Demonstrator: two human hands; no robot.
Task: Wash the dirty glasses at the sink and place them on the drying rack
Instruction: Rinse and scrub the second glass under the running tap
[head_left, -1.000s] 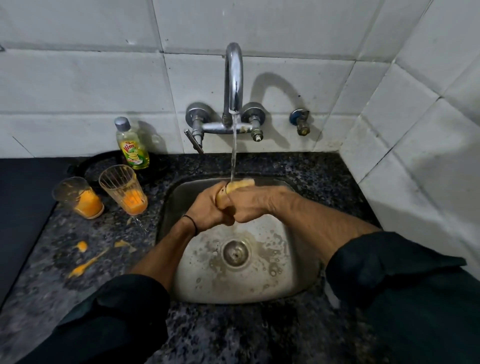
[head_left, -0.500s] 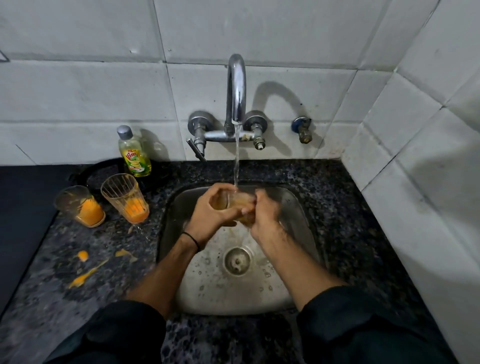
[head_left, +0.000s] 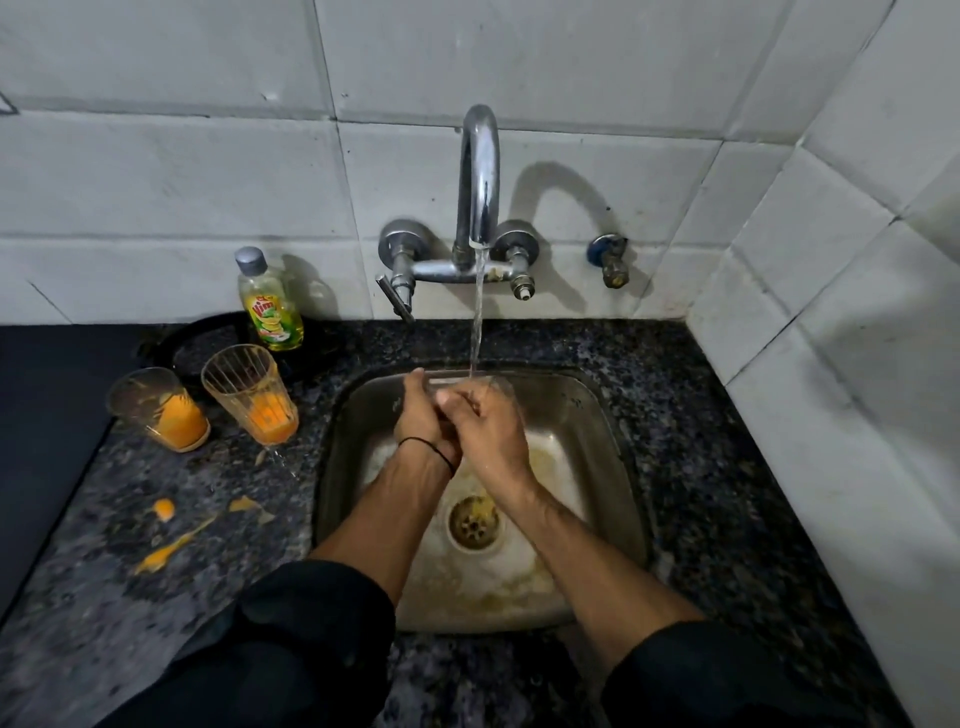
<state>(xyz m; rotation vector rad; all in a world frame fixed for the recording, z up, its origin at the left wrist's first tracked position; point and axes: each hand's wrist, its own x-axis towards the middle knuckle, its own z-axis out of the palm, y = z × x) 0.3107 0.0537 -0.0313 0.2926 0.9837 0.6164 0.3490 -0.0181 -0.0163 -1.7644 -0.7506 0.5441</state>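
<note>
Left of the steel sink (head_left: 613, 415), two ribbed glasses (head_left: 249, 395) with orange dregs stand on the speckled tabletop (head_left: 701, 467), a soap bottle (head_left: 270, 306) behind them and orange smears (head_left: 171, 545) nearer me. Over the sink, my left hand (head_left: 423, 421) and right hand (head_left: 491, 431) close together around a clear glass (head_left: 467, 384) under the tap's (head_left: 480, 176) stream. My fingers hide most of it; only its blurred rim shows. Yellowish residue rings the drain (head_left: 474, 522).
</note>
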